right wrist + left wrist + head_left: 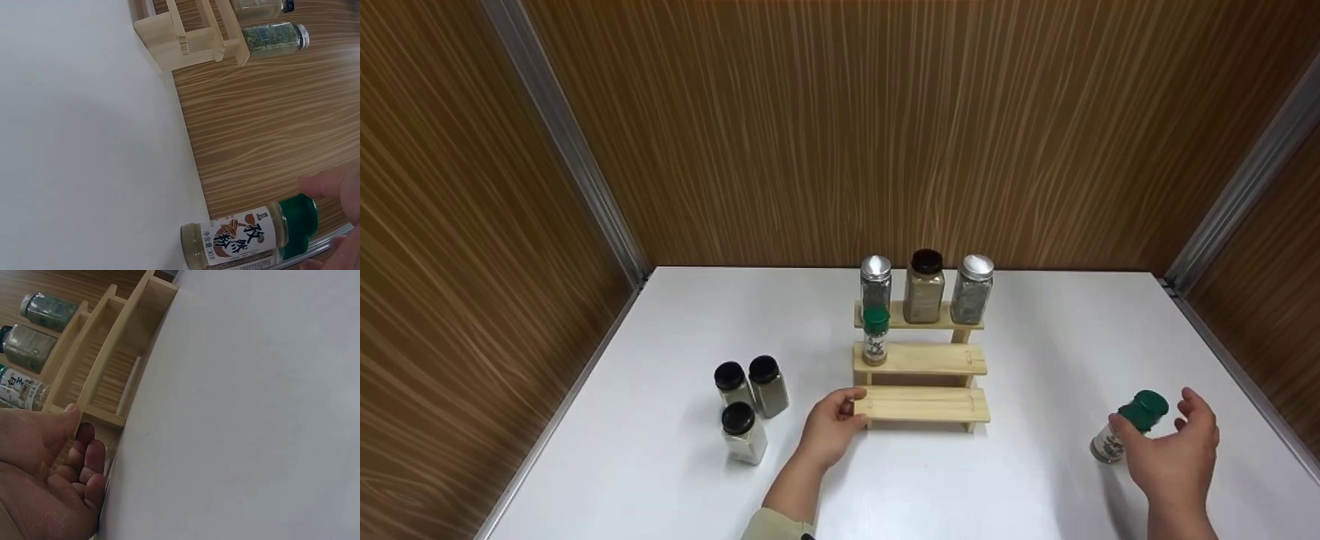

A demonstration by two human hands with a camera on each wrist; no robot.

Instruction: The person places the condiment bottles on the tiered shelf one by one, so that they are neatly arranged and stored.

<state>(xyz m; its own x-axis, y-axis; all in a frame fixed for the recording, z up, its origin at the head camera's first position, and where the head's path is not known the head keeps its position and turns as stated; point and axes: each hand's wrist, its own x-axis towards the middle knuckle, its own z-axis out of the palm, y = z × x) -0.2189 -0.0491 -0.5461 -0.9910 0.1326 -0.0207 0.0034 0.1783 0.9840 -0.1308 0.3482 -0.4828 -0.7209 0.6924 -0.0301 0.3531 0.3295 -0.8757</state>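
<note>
My left hand pinches the left end of the lowest step of a three-tier wooden spice rack. In the left wrist view, the thumb lies on top of the board and the other fingers curl beneath it. On the right, my right hand is spread around green-capped spice jars, with the thumb close to a cap. Two such jars stand side by side there, one partly hidden behind the other. Another green-capped jar stands at the left of the rack's middle step.
Along the top step stand a silver-capped jar, a black-capped jar and a second silver-capped jar. Left of the rack, three black-capped jars are grouped on the white table. Wood-grain panels enclose the back and sides.
</note>
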